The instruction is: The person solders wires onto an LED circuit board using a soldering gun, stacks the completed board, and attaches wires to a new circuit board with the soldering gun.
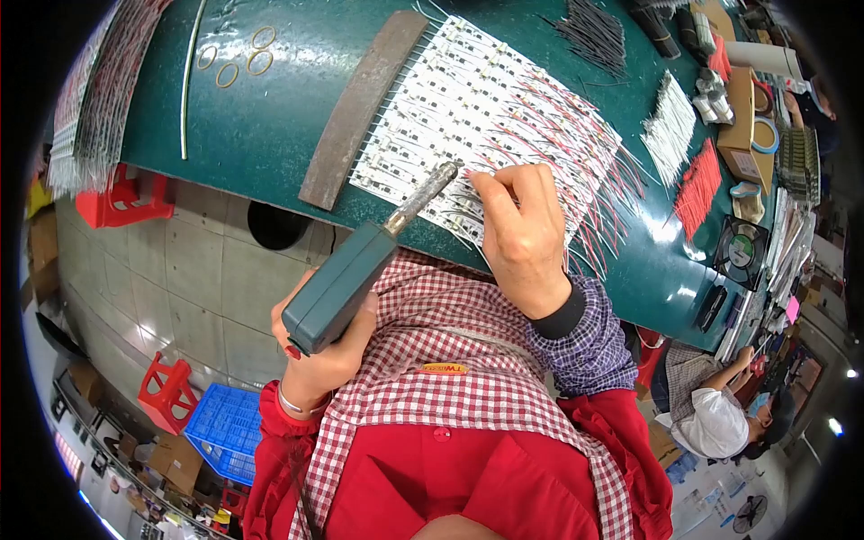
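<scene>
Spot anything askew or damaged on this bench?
Nothing stands out. The strips lie in even rows under the bar; only their red and white leads fan out loosely. Left hand holds the iron, right hand pinches a lead.

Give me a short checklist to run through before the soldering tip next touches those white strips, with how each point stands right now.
1. Left hand has a firm grip on the teal-handled soldering iron: ok.
2. Right hand fingers pinch down at the row of white circuit strips with red and white wires: ok.
3. Iron tip beside those fingers, apart from them: cannot tell.
4. Rusty flat metal bar lies across the strips' far ends: ok.
5. Tip hot: cannot tell.
</scene>
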The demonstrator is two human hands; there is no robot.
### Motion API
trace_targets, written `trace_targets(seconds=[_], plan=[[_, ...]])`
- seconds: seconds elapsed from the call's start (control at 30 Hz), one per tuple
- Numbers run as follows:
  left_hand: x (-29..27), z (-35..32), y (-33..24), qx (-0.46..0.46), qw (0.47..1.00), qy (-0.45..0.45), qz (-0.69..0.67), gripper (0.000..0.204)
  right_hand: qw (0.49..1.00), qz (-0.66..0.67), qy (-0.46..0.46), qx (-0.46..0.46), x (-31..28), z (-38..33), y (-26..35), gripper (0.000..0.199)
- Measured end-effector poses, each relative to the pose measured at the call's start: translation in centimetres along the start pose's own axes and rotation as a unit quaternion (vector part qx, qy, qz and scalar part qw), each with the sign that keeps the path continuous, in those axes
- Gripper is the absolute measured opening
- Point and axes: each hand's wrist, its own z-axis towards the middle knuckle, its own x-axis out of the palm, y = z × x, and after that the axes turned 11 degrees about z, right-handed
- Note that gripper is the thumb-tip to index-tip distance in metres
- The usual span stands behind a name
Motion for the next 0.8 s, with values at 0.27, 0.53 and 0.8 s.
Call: trace_targets(seconds=[0.27,0.53,0.8], plan=[[0.02,0.17,-0.15,-0.009,1.0,-0.003,0.0,0.02,1.0,0.0,-0.005,-0.001,-0.06,0.05,-0.16,0.03],[0.2,0.17,0.08,0.019,1.0,-0.004,-0.001,0.018,1.0,0.021,-0.012,0.012,-0.17,0.14,-0.31,0.029],[0.48,0.5,0.02,0.004,1.0,0.009,-0.018,0.015,0.998,0.046,-0.014,0.033,-0.29,0.28,-0.48,0.025]])
